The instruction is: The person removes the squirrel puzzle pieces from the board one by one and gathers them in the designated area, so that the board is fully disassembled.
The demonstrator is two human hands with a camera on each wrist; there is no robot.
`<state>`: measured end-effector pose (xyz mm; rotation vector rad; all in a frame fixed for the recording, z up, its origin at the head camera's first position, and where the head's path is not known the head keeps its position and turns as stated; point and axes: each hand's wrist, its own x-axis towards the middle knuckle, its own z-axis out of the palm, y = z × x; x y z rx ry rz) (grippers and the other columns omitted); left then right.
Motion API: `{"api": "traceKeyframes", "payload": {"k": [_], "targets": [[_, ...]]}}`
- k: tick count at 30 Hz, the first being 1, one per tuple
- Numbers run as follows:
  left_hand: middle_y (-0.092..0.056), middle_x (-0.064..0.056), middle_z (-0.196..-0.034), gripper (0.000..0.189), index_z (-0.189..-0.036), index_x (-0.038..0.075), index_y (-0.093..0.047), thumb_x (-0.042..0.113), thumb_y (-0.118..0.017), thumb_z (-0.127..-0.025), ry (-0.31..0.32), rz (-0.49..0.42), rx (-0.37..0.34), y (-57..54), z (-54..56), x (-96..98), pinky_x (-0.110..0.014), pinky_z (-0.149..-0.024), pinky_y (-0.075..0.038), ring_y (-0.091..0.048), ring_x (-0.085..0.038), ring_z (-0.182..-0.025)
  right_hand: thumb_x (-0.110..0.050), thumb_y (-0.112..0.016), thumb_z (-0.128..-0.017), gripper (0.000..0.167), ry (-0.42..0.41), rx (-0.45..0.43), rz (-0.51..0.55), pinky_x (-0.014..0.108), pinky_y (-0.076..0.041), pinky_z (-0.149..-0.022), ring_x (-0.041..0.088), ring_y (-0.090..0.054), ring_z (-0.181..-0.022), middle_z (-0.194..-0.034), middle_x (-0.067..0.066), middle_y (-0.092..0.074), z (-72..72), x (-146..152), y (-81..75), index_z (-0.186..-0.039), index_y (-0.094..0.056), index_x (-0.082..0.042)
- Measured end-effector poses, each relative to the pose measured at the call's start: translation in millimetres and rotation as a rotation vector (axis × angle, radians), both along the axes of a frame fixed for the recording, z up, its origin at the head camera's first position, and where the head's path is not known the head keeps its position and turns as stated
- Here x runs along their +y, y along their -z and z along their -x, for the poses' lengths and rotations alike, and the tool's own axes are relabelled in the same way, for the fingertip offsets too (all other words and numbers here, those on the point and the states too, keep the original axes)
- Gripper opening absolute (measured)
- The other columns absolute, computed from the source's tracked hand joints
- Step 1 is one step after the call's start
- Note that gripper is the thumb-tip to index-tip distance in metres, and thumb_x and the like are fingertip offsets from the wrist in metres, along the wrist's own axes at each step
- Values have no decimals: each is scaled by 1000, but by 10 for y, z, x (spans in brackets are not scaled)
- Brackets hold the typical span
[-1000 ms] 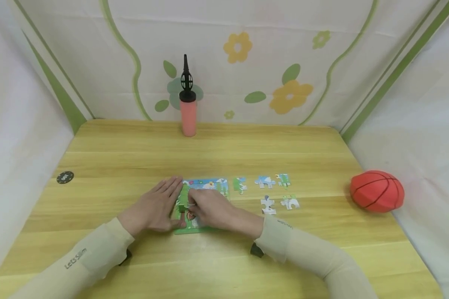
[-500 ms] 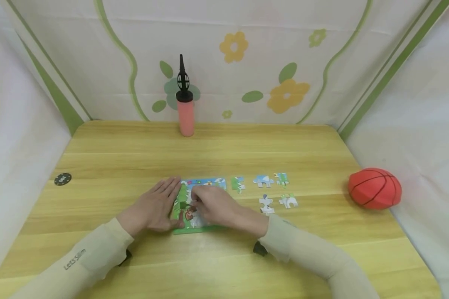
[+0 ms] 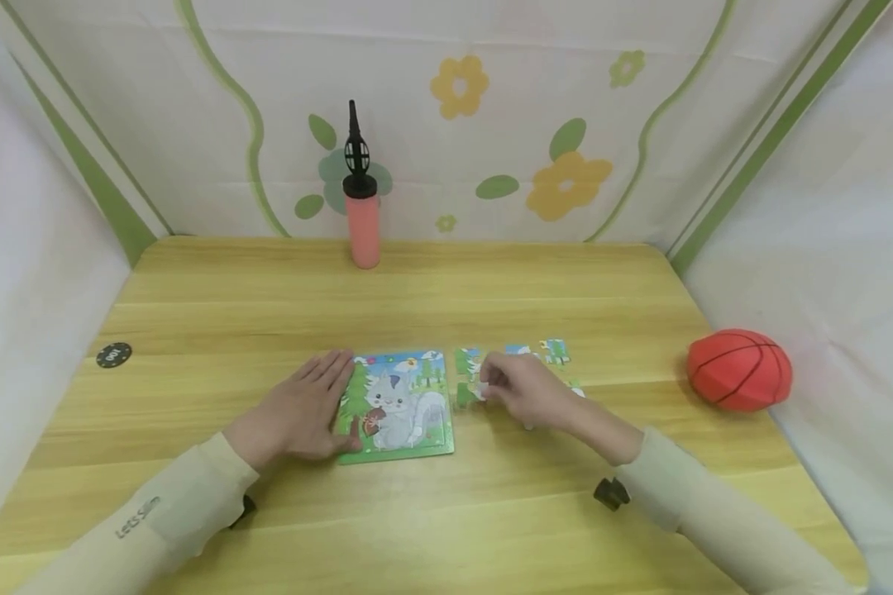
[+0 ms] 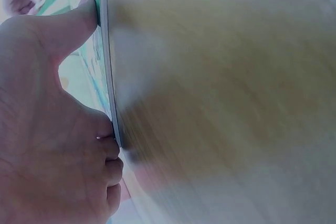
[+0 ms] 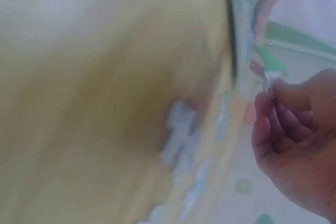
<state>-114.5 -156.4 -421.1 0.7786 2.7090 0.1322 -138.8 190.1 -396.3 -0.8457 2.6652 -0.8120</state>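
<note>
In the head view a square jigsaw puzzle [image 3: 398,417] with a grey squirrel holding an acorn lies flat on the table. My left hand [image 3: 293,413] rests at its left side, fingers stretched along the edge and thumb on the picture. The thumb also shows over the board's rim [image 4: 109,61] in the left wrist view. Off the puzzle's right side, my right hand [image 3: 532,392] pinches a green and white puzzle piece [image 3: 469,394] between thumb and fingertips. That hand [image 5: 302,129] partly hides the loose pieces behind it in the head view.
Several loose puzzle pieces [image 3: 556,351] lie right of the puzzle. A red ball with black lines [image 3: 740,369] sits at the table's right edge. A pink hand pump [image 3: 363,227] stands at the back, and a black round chip [image 3: 114,355] lies at far left.
My right hand has lifted off the puzzle and moved right with a green and white piece, uncovering the squirrel picture. The left hand stays at the puzzle's left edge.
</note>
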Motion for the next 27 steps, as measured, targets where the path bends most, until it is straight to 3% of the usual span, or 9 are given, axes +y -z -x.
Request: {"api": "traceKeyframes", "payload": {"k": [3,7,15,27], "targets": [[-19,-28,-172,113,-160,-10,-25,68,-65,-89,-3,-3,-5,-21,-4,-4,-59,-133,-22,-21,-47,-161,-8,-69,-98,5,-17,-55,-26,19,-59,-78,8,-69,-85,-92,0,-74,-21,70,82,-97,-66,-12],[-18,-28,-172,113,-160,-10,-24,68,-65,-89,-7,-6,-18,-42,-8,1,-59,-133,-21,-19,-47,-161,-8,-70,-97,6,-30,-61,-62,19,-59,-81,7,-68,-87,-93,-2,-74,-30,72,168,-98,-67,-13],[-16,-27,-173,114,-161,-9,-22,69,-64,-89,-19,-7,-40,-64,-12,19,-58,-134,-19,-18,-46,-162,-9,-74,-94,5,-41,30,-192,30,-56,-84,11,-57,-89,-97,-1,-65,44,26,167,-96,-71,-12],[-18,-26,-173,114,-161,-9,-24,69,-64,-88,-13,-8,-21,-38,-7,16,-58,-134,-21,-20,-45,-161,-11,-73,-96,3,-42,-14,-248,28,-51,-82,11,-51,-86,-97,1,-62,117,35,186,-94,-70,-10]]}}
